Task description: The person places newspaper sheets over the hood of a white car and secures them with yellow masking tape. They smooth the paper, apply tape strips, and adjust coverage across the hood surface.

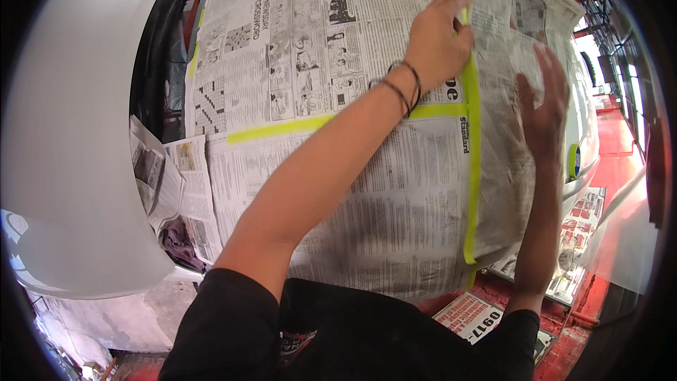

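Yellow tape (pixel 473 190) could rip newspaper (pixel 416 162) along its right edge if the left hand (pixel 438 39), grip unclear, tugs; right hand (pixel 547 106) splayed free.

the scene is bright, with blocky glare on the white panel (pixel 77 113) and washed-out light at upper right. soft shadows darken the lower newspaper (pixel 395 194); the right hand (pixel 546 109) is dim, slightly blurred. edges bend, fading into black corners.
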The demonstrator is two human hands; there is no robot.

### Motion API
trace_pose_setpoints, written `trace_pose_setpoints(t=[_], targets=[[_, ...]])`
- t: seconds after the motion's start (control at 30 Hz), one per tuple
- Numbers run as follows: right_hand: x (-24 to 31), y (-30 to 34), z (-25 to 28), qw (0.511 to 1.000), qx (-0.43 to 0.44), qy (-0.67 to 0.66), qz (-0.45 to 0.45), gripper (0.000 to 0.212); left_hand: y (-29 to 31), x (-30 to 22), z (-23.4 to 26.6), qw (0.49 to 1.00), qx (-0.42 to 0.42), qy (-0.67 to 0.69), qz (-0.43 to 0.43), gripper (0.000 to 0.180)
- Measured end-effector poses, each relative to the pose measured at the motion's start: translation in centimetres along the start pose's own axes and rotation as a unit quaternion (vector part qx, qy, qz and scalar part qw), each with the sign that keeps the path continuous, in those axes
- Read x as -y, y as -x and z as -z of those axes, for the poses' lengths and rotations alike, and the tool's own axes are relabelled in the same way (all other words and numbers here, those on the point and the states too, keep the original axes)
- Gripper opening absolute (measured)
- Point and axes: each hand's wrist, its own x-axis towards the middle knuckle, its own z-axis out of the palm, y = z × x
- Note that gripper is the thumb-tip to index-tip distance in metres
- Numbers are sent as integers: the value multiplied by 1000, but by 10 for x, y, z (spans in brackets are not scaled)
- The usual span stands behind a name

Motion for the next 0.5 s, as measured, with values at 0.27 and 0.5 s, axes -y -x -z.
trace_pose_setpoints(t=[0.27,0.5], targets=[[-2,11,-2,985,158,-47,-44,65,-96,34,-18,991,40,15,127,50],[-46,1,-8,974,191,-120,-25,66,-114,51,-1,986,102,-134,10,47]])
